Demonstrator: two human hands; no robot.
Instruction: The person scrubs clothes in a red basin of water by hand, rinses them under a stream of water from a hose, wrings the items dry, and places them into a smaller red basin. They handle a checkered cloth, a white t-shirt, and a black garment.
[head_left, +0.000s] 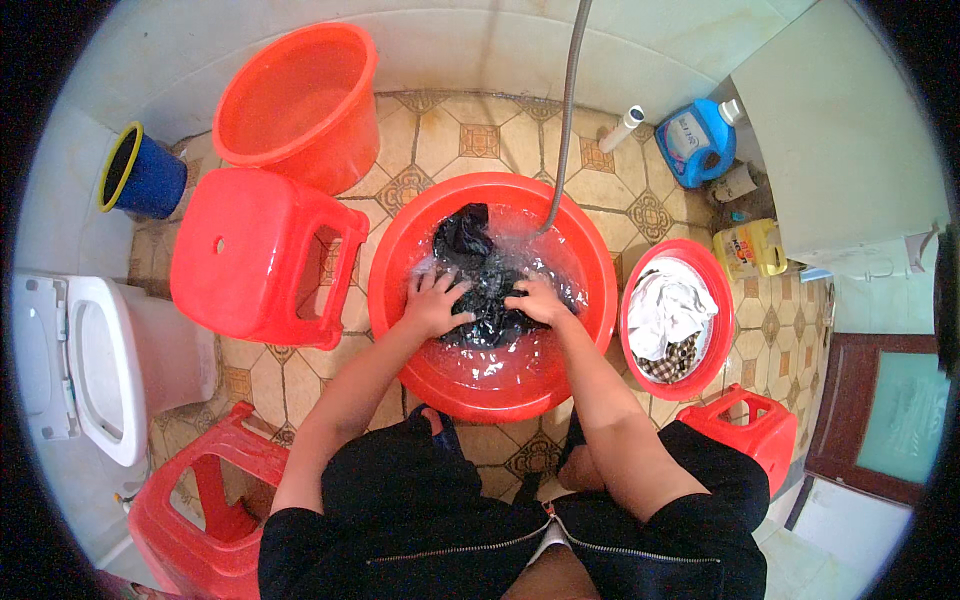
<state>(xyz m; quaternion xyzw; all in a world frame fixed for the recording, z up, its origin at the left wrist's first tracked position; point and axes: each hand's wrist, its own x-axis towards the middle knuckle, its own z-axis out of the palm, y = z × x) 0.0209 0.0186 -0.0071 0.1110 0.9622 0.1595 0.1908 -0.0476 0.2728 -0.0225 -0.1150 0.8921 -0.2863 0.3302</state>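
Observation:
A wide red basin (495,402) on the floor in front of me holds water and a soaked black garment (488,310). A dark fold of the cloth pokes above the surface at the far side. My left hand (436,304) rests on the garment's left part, its fingers spread apart. On the cloth's right part lies my right hand (540,299), thumb and fingers apart, the fingertips partly in the water. A grey flexible hose (569,120) hangs down into the basin, its lower end near the far right of the water.
A smaller red basin (722,290) at the right holds white and checkered cloth. Red stools (240,260), a red bucket (300,100), a blue bin (150,180) and a toilet (110,370) stand left. A blue detergent bottle (695,145) and yellow jug (750,248) are far right.

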